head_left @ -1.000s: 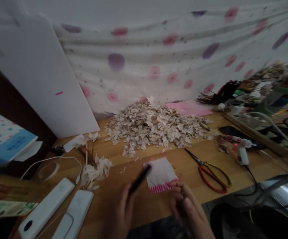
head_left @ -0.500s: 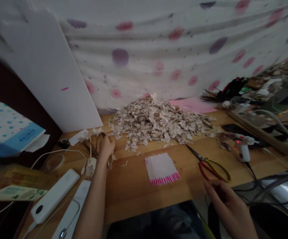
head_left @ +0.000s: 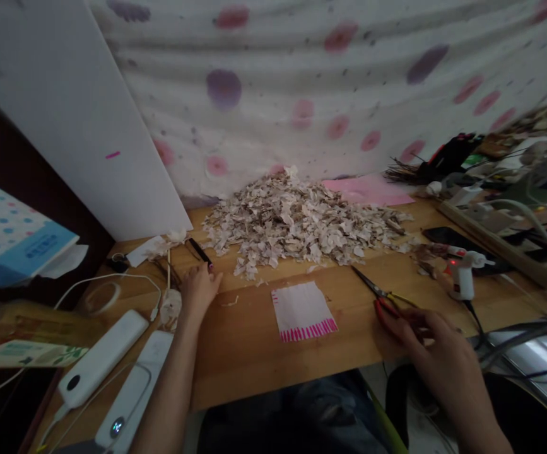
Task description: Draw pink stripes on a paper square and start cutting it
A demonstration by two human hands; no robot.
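My left hand (head_left: pixel 198 291) rests on the table at the left, its fingers by the near end of a black pen (head_left: pixel 200 251) with a bit of pink at that end. The pen lies on the wood and the fingers appear loose from it. At the right, my right hand (head_left: pixel 438 353) has its thumb and fingers on the red and yellow handles of scissors (head_left: pixel 372 287). Their closed blades lie on the table, pointing away to the left. Between the hands is a white paper square (head_left: pixel 303 309) with pink strokes along its near edge and a few at its left corner.
A heap of pale dried flakes (head_left: pixel 296 224) fills the back middle. Beyond it lies pink paper (head_left: pixel 372 190). A white glue gun (head_left: pixel 463 277) with a red light stands right, among cables. Two white power banks (head_left: pixel 103 356), tape (head_left: pixel 103 297) and a tissue pack (head_left: pixel 22 236) are left.
My left hand has drawn back toward me, uncovering the pen, which stays on the table. My right hand has moved forward onto the scissors' handles. The view has shifted slightly.
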